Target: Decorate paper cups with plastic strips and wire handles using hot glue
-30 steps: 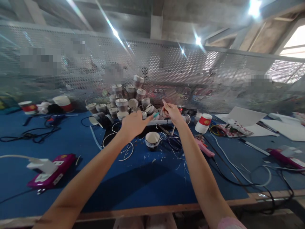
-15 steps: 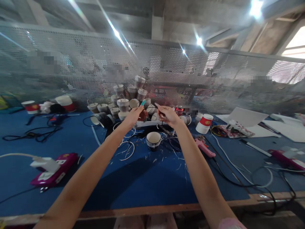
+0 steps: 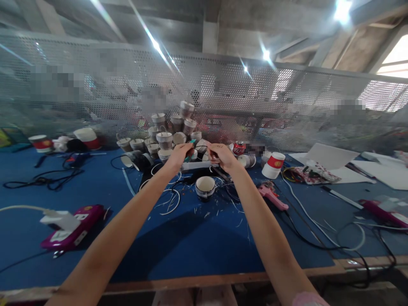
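Both my hands are raised over the middle of the blue table (image 3: 191, 242), in front of a heap of small grey-white cups (image 3: 165, 139). My left hand (image 3: 182, 154) is closed on a small teal-handled tool (image 3: 193, 142). My right hand (image 3: 220, 154) is pinched, and a thin dark strand (image 3: 201, 147) runs between the two hands; its ends are hidden by the fingers. Below them a small cup (image 3: 205, 188) with a pale inside and dark outer side stands upright, touched by neither hand.
White cord loops and scraps lie around the cup. To the right are a pink glue gun (image 3: 273, 198), a red-banded paper cup (image 3: 273, 165) and a red can (image 3: 239, 148). A purple power strip (image 3: 73, 227) lies left. Behind stands a perforated metal screen (image 3: 229, 93).
My left hand has turned, with the teal tool now lower between its fingers. My right hand has shifted slightly left, its fingers drawn together, and the hands are a little closer.
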Motion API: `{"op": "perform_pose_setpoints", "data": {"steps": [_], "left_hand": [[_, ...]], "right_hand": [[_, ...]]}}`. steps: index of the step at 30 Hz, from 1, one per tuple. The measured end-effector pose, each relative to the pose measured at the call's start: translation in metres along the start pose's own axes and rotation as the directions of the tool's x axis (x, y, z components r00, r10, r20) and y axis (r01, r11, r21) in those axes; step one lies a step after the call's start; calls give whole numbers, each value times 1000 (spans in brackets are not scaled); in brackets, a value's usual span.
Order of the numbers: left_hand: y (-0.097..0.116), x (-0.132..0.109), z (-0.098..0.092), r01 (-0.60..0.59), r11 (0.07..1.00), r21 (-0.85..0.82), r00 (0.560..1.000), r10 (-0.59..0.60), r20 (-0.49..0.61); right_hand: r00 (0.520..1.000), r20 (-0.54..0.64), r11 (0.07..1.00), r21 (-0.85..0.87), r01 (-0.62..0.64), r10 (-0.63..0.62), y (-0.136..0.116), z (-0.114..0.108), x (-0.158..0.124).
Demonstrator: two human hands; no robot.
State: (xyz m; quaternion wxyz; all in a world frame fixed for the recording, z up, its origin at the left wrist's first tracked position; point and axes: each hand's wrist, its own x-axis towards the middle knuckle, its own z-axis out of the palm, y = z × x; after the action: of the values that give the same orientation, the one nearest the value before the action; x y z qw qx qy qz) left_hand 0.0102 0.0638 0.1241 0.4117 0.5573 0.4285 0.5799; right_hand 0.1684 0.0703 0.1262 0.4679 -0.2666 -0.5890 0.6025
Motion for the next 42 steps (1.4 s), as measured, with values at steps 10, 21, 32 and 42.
{"op": "perform_pose_setpoints", "data": {"steps": [10, 21, 32, 42], "left_hand": [[15, -10, 4, 144, 893, -426, 987, -158, 1], [17, -14, 10, 108, 821, -561, 991, -130, 1], [11, -13, 12, 231, 792, -565, 962, -272, 12], [13, -14, 11, 250, 738, -626, 965, -240, 102]], "right_hand": [[999, -49, 978, 210, -7, 17, 4, 6, 3], [998, -54, 924, 381, 33, -13, 12, 20, 3], [999, -22, 939, 343, 30, -24, 16, 20, 0], [996, -31, 935, 348, -68, 84, 14, 13, 2]]}}
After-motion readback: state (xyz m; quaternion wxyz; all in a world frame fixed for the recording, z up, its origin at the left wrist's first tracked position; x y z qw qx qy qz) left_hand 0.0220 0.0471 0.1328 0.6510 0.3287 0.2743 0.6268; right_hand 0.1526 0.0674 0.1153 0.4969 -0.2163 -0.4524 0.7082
